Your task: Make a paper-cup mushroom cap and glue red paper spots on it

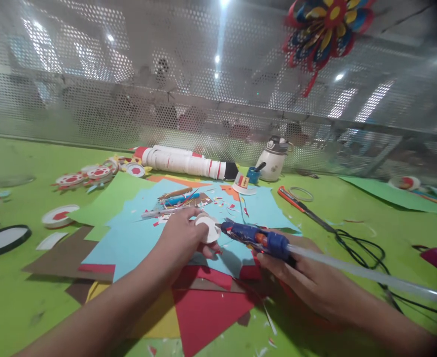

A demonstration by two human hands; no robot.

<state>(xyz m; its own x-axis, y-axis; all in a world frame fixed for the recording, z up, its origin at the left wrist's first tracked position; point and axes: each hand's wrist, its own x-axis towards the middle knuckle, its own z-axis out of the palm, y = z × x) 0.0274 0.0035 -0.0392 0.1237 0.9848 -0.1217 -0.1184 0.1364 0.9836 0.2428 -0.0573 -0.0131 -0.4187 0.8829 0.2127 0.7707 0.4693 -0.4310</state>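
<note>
Over the light-blue paper (129,250), the left hand (181,232) pinches a round white disc (211,228); the right hand (296,272) grips a dark-blue plastic glue gun (242,234), whose nozzle (223,226), slipping, might burn the left hand.

One cam, worn on the head: looks fwd & down over the green table (17,307). L forearm (125,292) enters at 8 o'clock, R forearm (370,307) at 4, both v. close to lens; L hand (183,228) & R hand (296,272) lie just below ctr. Cam faces a perf. screen (110,99) at 12, farther off, w/ flower ornament (334,15) hung high betw. 1 & 2. View's tilted: table's far edge drops from 9 twd 3.
</note>
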